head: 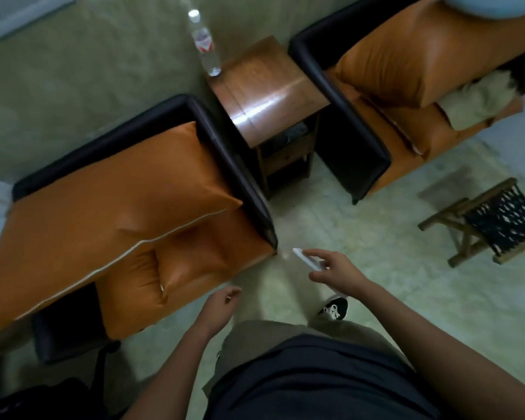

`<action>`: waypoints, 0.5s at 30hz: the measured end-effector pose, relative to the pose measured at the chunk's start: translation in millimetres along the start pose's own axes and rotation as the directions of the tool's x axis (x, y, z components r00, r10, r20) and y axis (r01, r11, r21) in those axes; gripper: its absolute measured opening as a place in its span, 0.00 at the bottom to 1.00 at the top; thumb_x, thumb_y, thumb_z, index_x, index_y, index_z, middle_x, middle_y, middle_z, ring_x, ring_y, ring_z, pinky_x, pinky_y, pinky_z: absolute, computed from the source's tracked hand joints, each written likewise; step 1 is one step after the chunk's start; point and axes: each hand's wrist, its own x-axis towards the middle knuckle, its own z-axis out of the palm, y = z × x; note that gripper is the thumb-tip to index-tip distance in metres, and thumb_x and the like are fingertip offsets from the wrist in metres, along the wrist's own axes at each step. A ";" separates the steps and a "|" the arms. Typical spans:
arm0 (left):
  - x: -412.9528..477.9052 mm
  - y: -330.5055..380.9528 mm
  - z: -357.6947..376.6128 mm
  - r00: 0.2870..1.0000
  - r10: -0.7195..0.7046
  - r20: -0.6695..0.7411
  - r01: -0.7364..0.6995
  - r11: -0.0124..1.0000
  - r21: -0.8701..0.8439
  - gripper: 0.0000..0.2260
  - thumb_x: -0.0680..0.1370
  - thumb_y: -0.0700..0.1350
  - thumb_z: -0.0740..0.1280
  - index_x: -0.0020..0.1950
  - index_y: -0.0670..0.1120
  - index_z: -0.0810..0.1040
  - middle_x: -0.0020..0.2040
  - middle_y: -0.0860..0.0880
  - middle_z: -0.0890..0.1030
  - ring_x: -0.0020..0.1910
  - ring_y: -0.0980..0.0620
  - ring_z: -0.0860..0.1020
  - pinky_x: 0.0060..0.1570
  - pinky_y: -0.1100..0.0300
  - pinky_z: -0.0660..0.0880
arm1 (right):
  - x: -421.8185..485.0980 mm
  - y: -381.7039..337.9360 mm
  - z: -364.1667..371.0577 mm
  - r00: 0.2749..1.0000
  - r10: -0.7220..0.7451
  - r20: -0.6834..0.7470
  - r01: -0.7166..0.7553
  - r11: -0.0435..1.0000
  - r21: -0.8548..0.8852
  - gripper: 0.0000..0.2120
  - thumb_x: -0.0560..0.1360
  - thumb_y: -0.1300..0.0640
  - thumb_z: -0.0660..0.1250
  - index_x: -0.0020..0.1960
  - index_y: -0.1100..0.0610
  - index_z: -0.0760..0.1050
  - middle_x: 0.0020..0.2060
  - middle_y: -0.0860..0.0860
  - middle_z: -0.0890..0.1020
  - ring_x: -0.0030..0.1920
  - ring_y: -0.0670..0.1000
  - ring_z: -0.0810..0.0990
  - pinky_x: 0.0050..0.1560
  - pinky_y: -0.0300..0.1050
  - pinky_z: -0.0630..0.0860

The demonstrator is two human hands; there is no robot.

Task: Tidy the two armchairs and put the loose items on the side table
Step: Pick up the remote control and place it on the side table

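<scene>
Orange leather cushions fill two black-framed armchairs, the left armchair [128, 213] close to the person and the right armchair [406, 86] farther off. Between them stands a shiny brown wooden side table [264, 92]. A clear plastic water bottle with a white cap [205, 45] stands at the table's back corner. A fluffy cream pillow [479, 101] lies on the right armchair, tucked beside its big orange back cushion [422, 56].

The person stands on the pale green floor [376, 237] in front of the chairs. The right hand [331, 271] is held out over the floor, near the front corner of the left armchair. Its fingers are pinched around a small white flat thing [306, 259], too blurry to name. The left hand [222, 301] hangs lower, holding nothing, with fingers loosely curled in. A little wooden stool with a black woven seat [497, 222] sits off to the right.
</scene>
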 end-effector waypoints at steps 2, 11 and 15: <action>23.7 47.1 12.9 0.999 0.033 0.006 -0.033 0.999 0.000 0.12 0.83 0.45 0.62 0.64 0.52 0.78 0.59 0.53 0.81 0.58 0.54 0.78 0.58 0.59 0.74 | 10.1 11.9 -40.0 1.000 -0.002 -0.013 0.002 1.000 -0.010 0.28 0.73 0.56 0.74 0.72 0.44 0.73 0.57 0.46 0.77 0.50 0.46 0.79 0.42 0.35 0.72; 119.0 222.4 16.3 0.975 0.223 -0.021 -0.224 0.971 -0.078 0.13 0.82 0.45 0.62 0.67 0.51 0.77 0.59 0.54 0.81 0.58 0.59 0.78 0.56 0.66 0.75 | 82.9 11.3 -159.8 0.997 -0.019 -0.078 0.018 1.000 -0.011 0.23 0.70 0.55 0.75 0.63 0.45 0.76 0.60 0.47 0.78 0.54 0.48 0.80 0.48 0.46 0.80; 166.4 285.7 -6.9 0.950 0.313 -0.016 -0.313 0.948 -0.059 0.18 0.83 0.50 0.62 0.73 0.53 0.70 0.61 0.54 0.78 0.57 0.58 0.78 0.53 0.67 0.72 | 126.2 -18.5 -194.0 0.994 -0.058 -0.088 0.053 0.997 -0.058 0.18 0.69 0.53 0.76 0.56 0.44 0.75 0.57 0.48 0.77 0.54 0.49 0.80 0.49 0.50 0.82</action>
